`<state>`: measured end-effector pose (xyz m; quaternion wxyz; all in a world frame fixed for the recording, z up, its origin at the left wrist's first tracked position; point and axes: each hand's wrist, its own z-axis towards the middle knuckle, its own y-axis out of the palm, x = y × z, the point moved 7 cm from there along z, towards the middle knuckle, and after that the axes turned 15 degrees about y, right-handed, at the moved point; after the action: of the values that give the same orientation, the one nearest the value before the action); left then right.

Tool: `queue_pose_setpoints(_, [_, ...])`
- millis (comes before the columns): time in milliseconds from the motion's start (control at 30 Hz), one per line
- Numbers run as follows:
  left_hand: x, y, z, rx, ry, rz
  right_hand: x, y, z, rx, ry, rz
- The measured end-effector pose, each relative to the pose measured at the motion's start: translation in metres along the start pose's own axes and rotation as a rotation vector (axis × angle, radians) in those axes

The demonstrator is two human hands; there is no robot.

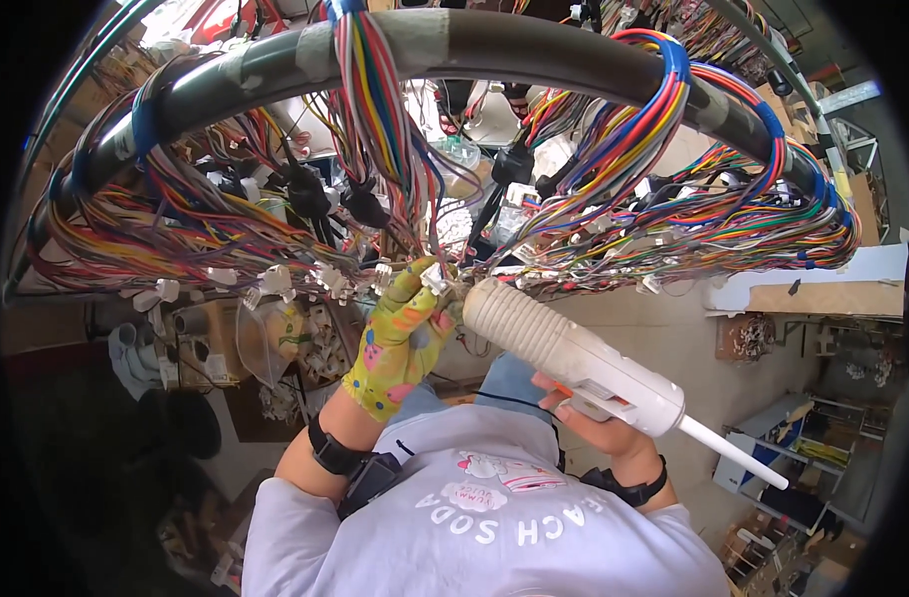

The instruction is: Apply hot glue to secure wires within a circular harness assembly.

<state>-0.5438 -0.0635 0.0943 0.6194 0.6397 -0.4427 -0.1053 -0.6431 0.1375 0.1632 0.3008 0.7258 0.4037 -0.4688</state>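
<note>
My left hand [390,348] wears a yellow glove with coloured dots. Its fingers are pinched around a small white plug connector [435,279], whose wires run up into the hanging bundle [375,109]. In my bare right hand [606,430] is a white hot glue gun [574,353], held by its handle. The gun's ribbed front end points up and left, close beside the connector; its nozzle tip is hard to make out against the wires. A white glue stick [738,455] sticks out of the gun's back end.
A dark curved pipe [534,45] arches across the front, with many coloured wire bundles tied to it by blue tape [676,62]. More white connectors [275,281] dangle along the lower wires. Cardboard boxes [204,343] stand at lower left, a shelf rack [783,428] at right.
</note>
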Motion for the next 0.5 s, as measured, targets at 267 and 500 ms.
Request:
queue_pose_setpoints(267, [0.0008, -0.002, 0.0005, -0.043, 0.009, 0.016, 0.0025, -0.0006, 0.0007, 0.003, -0.026, 0.004])
queue_pose_setpoints(500, [0.0015, -0.0042, 0.0, -0.049, -0.006, -0.017, -0.0035, -0.0014, 0.0, -0.009, -0.017, -0.014])
